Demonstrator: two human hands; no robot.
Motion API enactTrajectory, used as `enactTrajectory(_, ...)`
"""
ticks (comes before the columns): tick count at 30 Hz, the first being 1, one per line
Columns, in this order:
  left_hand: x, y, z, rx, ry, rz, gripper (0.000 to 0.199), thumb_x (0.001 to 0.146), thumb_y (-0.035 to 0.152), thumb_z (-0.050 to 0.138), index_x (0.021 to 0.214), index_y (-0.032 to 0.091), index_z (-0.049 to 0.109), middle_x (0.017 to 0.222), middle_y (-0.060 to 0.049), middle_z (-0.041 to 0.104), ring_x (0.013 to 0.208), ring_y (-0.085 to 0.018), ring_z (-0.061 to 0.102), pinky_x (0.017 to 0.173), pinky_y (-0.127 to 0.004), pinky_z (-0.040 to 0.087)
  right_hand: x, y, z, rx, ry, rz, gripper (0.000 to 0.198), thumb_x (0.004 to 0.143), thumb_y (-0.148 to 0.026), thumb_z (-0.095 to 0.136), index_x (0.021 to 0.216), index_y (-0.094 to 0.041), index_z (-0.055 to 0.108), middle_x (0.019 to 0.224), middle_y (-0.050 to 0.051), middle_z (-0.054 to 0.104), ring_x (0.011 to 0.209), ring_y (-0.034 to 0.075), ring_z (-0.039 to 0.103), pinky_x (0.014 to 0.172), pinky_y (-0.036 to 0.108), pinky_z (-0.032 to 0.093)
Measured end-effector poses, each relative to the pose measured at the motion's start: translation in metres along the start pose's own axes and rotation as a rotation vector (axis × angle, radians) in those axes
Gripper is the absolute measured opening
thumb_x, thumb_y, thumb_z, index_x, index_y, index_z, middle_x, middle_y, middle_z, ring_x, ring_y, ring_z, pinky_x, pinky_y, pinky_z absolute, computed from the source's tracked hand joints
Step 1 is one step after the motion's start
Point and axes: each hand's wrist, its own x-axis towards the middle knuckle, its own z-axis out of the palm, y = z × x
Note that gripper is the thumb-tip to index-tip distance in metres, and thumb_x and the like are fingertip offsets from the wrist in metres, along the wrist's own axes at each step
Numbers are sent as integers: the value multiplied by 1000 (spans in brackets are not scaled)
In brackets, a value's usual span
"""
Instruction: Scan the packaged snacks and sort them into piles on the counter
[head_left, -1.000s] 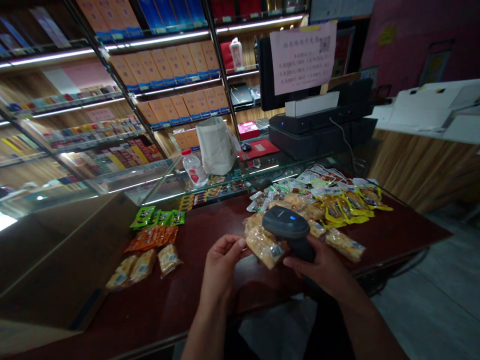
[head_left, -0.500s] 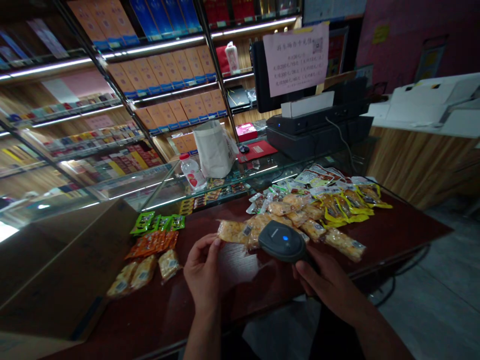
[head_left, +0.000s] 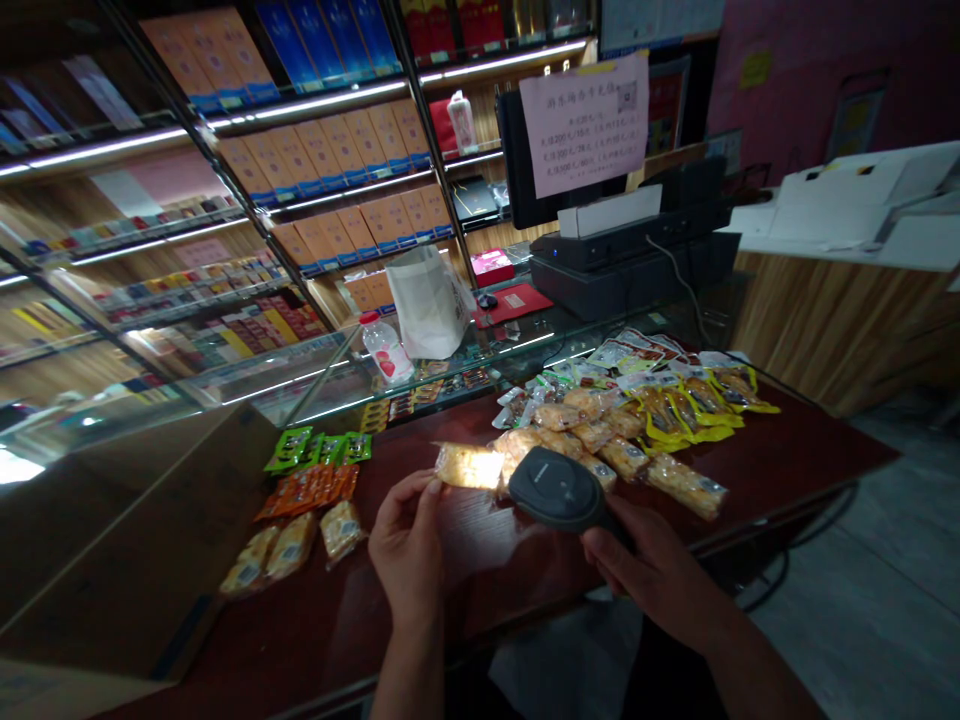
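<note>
Pinched at its left end by my left hand point(head_left: 411, 530) is a clear-wrapped snack pack point(head_left: 466, 466), tan inside and brightly lit on its right part. My right hand point(head_left: 637, 550) is wrapped round the handle of a dark grey barcode scanner point(head_left: 556, 488), whose head points left at that pack. Behind the scanner lies a pile of similar wrapped snacks point(head_left: 622, 457). To the left of my left hand are a single wrapped snack point(head_left: 342, 530), two more wrapped snacks point(head_left: 291, 545), orange packets point(head_left: 309, 490) and green packets point(head_left: 319, 448).
An open cardboard box point(head_left: 135, 540) takes up the table's left side. Yellow-edged packs point(head_left: 694, 405) lie at the right. Behind the table, a glass counter holds a bottle point(head_left: 386, 350), a white bag point(head_left: 429, 305) and a monitor with a paper notice point(head_left: 585, 130).
Bright light from the scanner now falls on the held pack, and the blue light on the scanner's top is off. The scanner has shifted slightly left; my left hand is nearly still.
</note>
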Motion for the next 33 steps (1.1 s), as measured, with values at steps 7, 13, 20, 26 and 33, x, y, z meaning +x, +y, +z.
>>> enactTrajectory(7, -2, -2, 0, -34, -1, 1, 14, 79, 31, 78, 85, 19, 74, 93, -3, 75, 90, -17, 69, 85, -29, 55, -4, 0, -1, -62, 4, 1, 43, 92, -63, 57, 77, -24, 66, 55, -2, 59, 48, 16, 55, 49, 26, 43)
enactTrajectory(13, -4, -3, 1, -63, -1, -11, 14, 78, 30, 79, 84, 18, 74, 93, -3, 74, 89, -16, 68, 80, -27, 56, -5, -2, -2, -149, -40, -21, 49, 97, -65, 46, 80, -23, 62, 55, -3, 57, 50, 15, 55, 51, 26, 44)
enactTrajectory(20, -11, -1, -2, -79, -39, -53, 16, 78, 32, 77, 82, 17, 73, 93, -5, 74, 89, -18, 69, 76, -29, 59, -12, 1, 4, -91, -67, 16, 49, 96, -66, 46, 77, -23, 57, 57, -3, 55, 51, 15, 51, 51, 27, 40)
enactTrajectory(26, -2, 0, -22, -36, -3, -61, 19, 76, 33, 78, 82, 17, 71, 91, -4, 74, 85, -16, 68, 79, -27, 56, -16, 2, 3, -45, -79, 79, 46, 91, -67, 55, 79, -23, 58, 59, -3, 58, 51, 15, 55, 52, 28, 46)
enactTrajectory(33, 84, -1, -119, 164, 51, -219, 36, 62, 43, 82, 80, 16, 64, 71, 0, 68, 62, -15, 64, 58, -25, 54, -17, 6, -11, -53, -37, 82, 48, 92, -68, 53, 81, -22, 58, 63, -2, 61, 50, 14, 56, 50, 26, 45)
